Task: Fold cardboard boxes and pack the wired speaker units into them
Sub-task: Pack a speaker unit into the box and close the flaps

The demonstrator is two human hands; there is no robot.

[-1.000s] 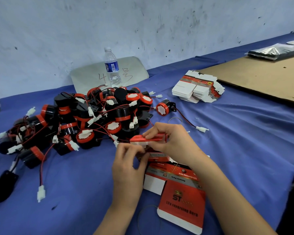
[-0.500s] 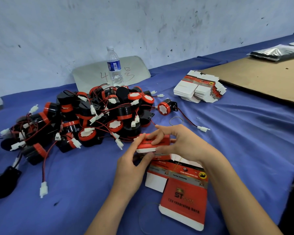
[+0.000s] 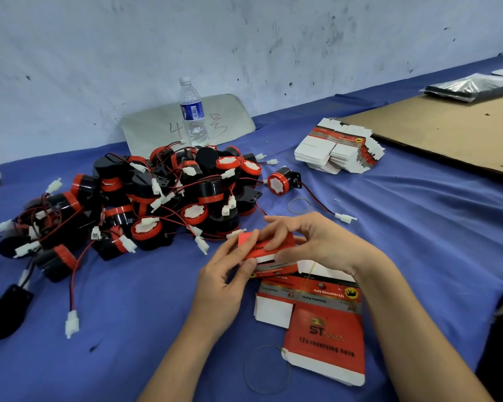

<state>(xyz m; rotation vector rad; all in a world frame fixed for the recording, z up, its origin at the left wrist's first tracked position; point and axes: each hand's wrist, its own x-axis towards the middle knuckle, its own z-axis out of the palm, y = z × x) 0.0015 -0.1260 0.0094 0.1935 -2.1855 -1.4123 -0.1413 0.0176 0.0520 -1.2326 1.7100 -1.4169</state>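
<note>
The counter [image 3: 418,227], draped in blue cloth, filled most of the frame below a scuffed pale wall. A brown cardboard sheet [image 3: 447,132] lay across its upper right. Left of centre sat the pile of wired speaker units [image 3: 145,204], black bodies with red rims, their red and black leads and white plugs tangled together and trailing toward the lower left. In the lower centre-right a flat box blank [image 3: 323,329] lay printed side up on the cloth, red and white, partly under your right wrist. A stack of unfolded boxes [image 3: 337,149] rested right of centre in the upper half, near the edge of the cardboard sheet. Your left hand [image 3: 224,282] came up from the bottom centre, and its thumb and fingers pinched the left end of the red box [image 3: 262,248]. Your right hand [image 3: 311,245] reached in from the lower right, fingers curled over the top of the same box and thumb under its near edge. That box was held just above the flat blank, at the near side of the pile. A water bottle [image 3: 192,111] stood upright behind the pile, against a grey board. A lone speaker unit [image 3: 279,182] lay on its side just right of the pile, its lead running toward your right hand. A rubber band [image 3: 299,205] lay between that unit and your fingers.
</note>
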